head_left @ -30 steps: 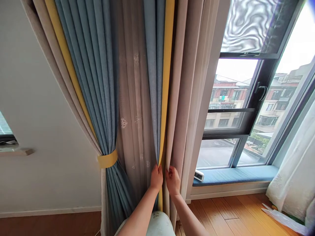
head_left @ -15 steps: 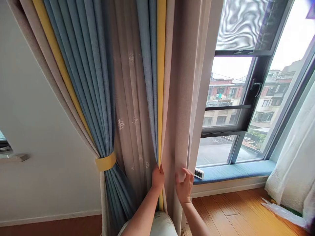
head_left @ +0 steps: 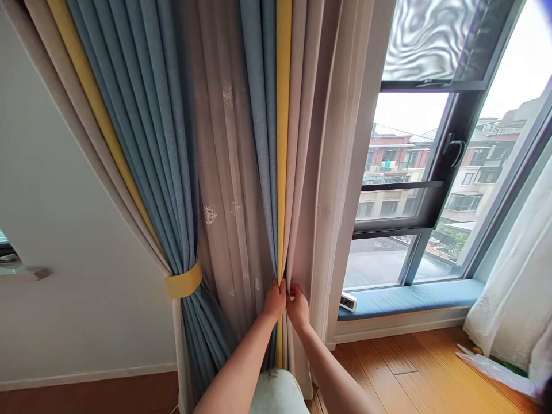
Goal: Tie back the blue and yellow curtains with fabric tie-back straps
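My left hand (head_left: 275, 300) is closed around the gathered folds of a curtain (head_left: 283, 172) with blue, yellow and beige stripes. Close beside it, my right hand (head_left: 297, 305) pinches the beige edge of the same curtain. Together they bunch the cloth into a narrow waist. To the left, another blue, yellow and beige curtain (head_left: 142, 144) is drawn in by a yellow tieback (head_left: 184, 280). A sheer curtain (head_left: 233, 201) with white motifs hangs between the two, and another pale sheer (head_left: 336, 172) hangs right of my hands.
A pale rounded seat or cushion (head_left: 278, 394) is below my hands. On the right, a blue sill cushion (head_left: 414, 296) carries a small white digital clock (head_left: 348, 302) beneath the window (head_left: 401, 213). A plastic bag (head_left: 495, 368) lies on the wooden floor (head_left: 405, 368) near a white curtain (head_left: 517, 287).
My right hand has moved left, bringing the beige fold in against my left hand. The curtain is gathered more tightly, and the pale sheer behind shows more. My left hand stays almost in place.
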`<act>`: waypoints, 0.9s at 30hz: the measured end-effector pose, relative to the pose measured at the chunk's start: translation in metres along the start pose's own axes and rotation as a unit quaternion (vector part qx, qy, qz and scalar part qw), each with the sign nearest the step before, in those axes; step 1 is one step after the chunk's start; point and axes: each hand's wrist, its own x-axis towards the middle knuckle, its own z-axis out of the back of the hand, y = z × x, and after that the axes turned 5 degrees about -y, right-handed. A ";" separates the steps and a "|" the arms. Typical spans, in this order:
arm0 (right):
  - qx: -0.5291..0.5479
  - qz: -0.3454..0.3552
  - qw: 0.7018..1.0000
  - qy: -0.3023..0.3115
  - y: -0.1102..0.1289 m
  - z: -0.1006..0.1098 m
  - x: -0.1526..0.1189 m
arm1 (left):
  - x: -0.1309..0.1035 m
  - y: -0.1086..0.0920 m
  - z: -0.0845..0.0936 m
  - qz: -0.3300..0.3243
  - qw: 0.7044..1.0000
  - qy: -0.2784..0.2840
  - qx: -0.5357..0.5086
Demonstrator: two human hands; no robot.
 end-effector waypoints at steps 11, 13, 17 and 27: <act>0.050 0.125 0.990 0.029 -0.002 0.001 -0.019 | 0.009 0.010 0.005 0.014 0.997 -0.040 0.066; 0.028 0.117 0.988 -0.099 -0.005 0.015 -0.017 | 0.008 0.016 0.006 0.003 0.998 -0.036 0.055; -0.010 0.078 0.963 -0.257 -0.010 0.036 0.003 | 0.004 0.021 0.008 0.004 0.999 -0.026 0.029; -0.030 0.003 0.998 -0.047 -0.007 0.012 0.026 | -0.011 0.017 0.003 -0.015 1.000 -0.026 -0.002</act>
